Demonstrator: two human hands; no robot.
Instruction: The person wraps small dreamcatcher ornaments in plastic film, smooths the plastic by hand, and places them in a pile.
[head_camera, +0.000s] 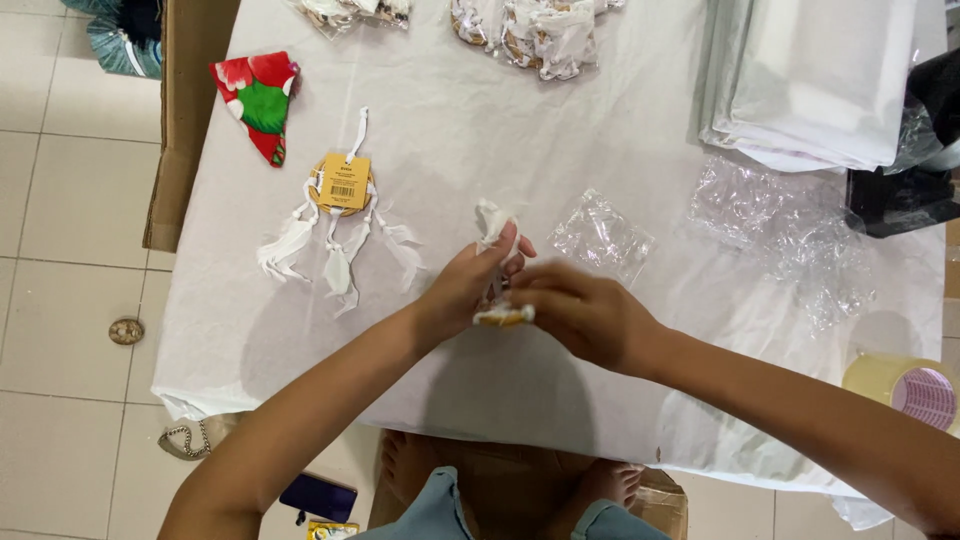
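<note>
My left hand and my right hand meet above the white table cover, both gripping a small dreamcatcher with a tan ring and white feathers. Its feathers stick up past my left fingers. A second dreamcatcher with a yellow paper tag lies flat to the left, white feathers fanned toward me. A small clear plastic bag lies crumpled just beyond my right hand.
Bagged dreamcatchers sit at the far edge. A stack of white plastic sheets and crumpled clear wrap lie at the right. A tape roll, a red-green cloth and a cardboard box sit around the edges.
</note>
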